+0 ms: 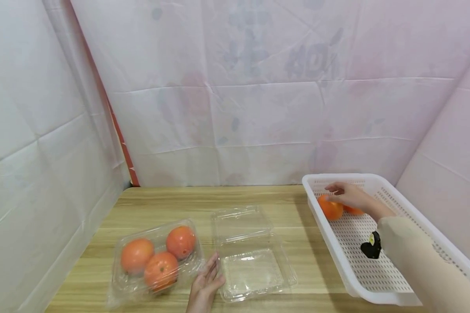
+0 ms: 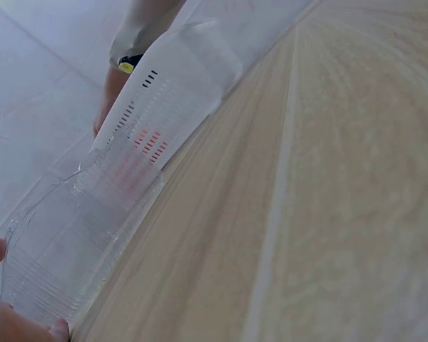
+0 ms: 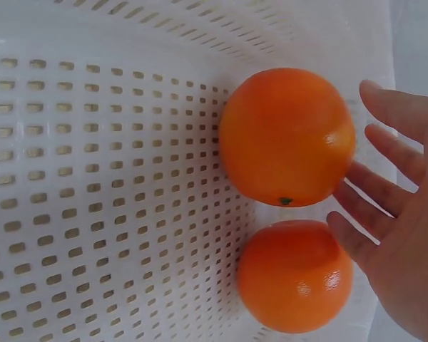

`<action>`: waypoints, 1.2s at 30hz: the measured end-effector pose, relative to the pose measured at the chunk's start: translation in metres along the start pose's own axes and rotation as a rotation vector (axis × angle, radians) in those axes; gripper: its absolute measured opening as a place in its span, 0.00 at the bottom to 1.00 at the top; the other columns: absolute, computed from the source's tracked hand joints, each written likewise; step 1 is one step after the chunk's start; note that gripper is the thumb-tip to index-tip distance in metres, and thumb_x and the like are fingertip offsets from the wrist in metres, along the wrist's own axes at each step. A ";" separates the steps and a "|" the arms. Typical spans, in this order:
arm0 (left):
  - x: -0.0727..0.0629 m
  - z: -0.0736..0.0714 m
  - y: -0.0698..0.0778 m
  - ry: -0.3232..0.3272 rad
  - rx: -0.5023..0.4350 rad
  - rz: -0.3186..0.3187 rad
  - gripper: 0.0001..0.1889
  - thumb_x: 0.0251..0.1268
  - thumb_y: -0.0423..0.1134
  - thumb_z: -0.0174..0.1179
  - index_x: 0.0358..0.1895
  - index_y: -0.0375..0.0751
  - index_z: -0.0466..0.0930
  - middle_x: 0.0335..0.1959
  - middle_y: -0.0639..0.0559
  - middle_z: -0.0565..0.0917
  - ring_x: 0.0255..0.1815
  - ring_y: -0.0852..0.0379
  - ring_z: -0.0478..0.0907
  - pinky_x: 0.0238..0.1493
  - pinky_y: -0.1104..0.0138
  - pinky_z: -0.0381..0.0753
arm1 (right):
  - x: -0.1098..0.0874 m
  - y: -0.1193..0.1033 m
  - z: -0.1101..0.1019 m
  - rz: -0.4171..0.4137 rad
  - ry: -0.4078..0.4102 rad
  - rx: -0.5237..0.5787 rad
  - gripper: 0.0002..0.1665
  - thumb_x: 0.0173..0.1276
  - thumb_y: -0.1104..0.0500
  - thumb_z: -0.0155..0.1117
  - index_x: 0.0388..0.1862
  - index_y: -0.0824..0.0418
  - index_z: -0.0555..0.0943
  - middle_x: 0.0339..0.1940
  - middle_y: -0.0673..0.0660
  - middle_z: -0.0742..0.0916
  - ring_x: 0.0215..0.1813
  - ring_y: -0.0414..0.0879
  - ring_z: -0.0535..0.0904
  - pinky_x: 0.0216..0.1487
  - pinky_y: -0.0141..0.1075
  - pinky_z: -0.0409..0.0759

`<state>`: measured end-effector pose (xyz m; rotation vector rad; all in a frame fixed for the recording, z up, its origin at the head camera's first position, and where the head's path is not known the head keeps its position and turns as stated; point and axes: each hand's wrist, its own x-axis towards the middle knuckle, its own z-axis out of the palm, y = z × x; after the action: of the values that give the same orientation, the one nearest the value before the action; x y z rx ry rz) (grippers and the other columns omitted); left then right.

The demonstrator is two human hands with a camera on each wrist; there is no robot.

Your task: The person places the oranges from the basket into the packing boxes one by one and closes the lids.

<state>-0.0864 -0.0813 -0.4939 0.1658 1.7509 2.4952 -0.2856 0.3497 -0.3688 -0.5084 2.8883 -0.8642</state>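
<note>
Head view, right side: the right hand reaches into a white perforated basket, poised over two orange fruits at the basket's far left corner. In the right wrist view its fingers are spread apart, curled round nothing, at the right of the frame. The upper fruit lies right of centre, a small green stem mark on its lower edge; the lower fruit sits just beneath it. Fingertips overlap the right margins of both; whether they touch cannot be told. A pale sleeve covers the forearm, and a black device with a yellow spot is worn at the wrist.

Lower centre: the left hand lies with fairly straight fingers, thumb set apart, at the left edge of a clear hinged box. The box stands open, its lid laid back toward the top of the frame.

Lower left: a second clear container encloses three orange-red fruits, two toward the left and middle, one at the upper right. All rest on a wood-grain table; pale sheets fill the background.
</note>
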 end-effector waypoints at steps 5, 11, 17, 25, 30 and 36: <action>0.000 -0.001 -0.001 -0.001 0.004 -0.004 0.36 0.68 0.25 0.50 0.73 0.16 0.41 0.74 0.20 0.44 0.75 0.27 0.40 0.72 0.43 0.49 | -0.001 0.008 0.006 0.038 -0.061 0.009 0.41 0.67 0.50 0.69 0.66 0.77 0.69 0.61 0.78 0.75 0.62 0.73 0.71 0.60 0.61 0.73; 0.000 -0.001 -0.001 0.006 0.007 -0.010 0.36 0.68 0.25 0.51 0.73 0.17 0.42 0.74 0.20 0.44 0.75 0.28 0.41 0.72 0.52 0.57 | -0.001 0.011 0.013 0.047 -0.119 0.009 0.47 0.63 0.51 0.73 0.69 0.77 0.63 0.62 0.77 0.75 0.58 0.66 0.74 0.56 0.56 0.76; 0.000 0.000 0.001 0.015 -0.005 -0.035 0.37 0.68 0.25 0.51 0.73 0.17 0.41 0.75 0.21 0.43 0.76 0.29 0.41 0.72 0.56 0.57 | -0.002 0.009 0.016 0.051 -0.147 0.057 0.47 0.61 0.57 0.74 0.69 0.79 0.62 0.59 0.77 0.74 0.52 0.61 0.75 0.48 0.47 0.77; 0.000 0.000 0.003 0.017 -0.011 -0.041 0.37 0.68 0.25 0.50 0.73 0.16 0.40 0.75 0.21 0.44 0.76 0.29 0.41 0.70 0.67 0.61 | -0.002 0.006 0.017 0.036 -0.139 0.022 0.44 0.62 0.56 0.74 0.68 0.78 0.65 0.58 0.75 0.76 0.50 0.59 0.76 0.46 0.47 0.78; 0.001 0.001 0.005 0.020 -0.010 -0.045 0.36 0.68 0.25 0.50 0.73 0.17 0.41 0.75 0.22 0.44 0.76 0.29 0.41 0.73 0.56 0.54 | -0.005 0.000 0.012 0.015 -0.131 -0.039 0.44 0.59 0.54 0.75 0.66 0.76 0.68 0.54 0.70 0.80 0.46 0.54 0.77 0.44 0.44 0.77; 0.001 0.001 0.005 0.028 -0.014 -0.053 0.36 0.69 0.25 0.50 0.74 0.17 0.41 0.75 0.23 0.45 0.76 0.30 0.41 0.73 0.52 0.50 | -0.011 -0.007 0.005 0.002 -0.117 -0.152 0.45 0.57 0.50 0.77 0.65 0.75 0.70 0.50 0.67 0.82 0.42 0.52 0.77 0.41 0.43 0.76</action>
<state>-0.0877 -0.0816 -0.4885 0.0829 1.7244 2.4833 -0.2727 0.3453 -0.3696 -0.5484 2.8597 -0.5959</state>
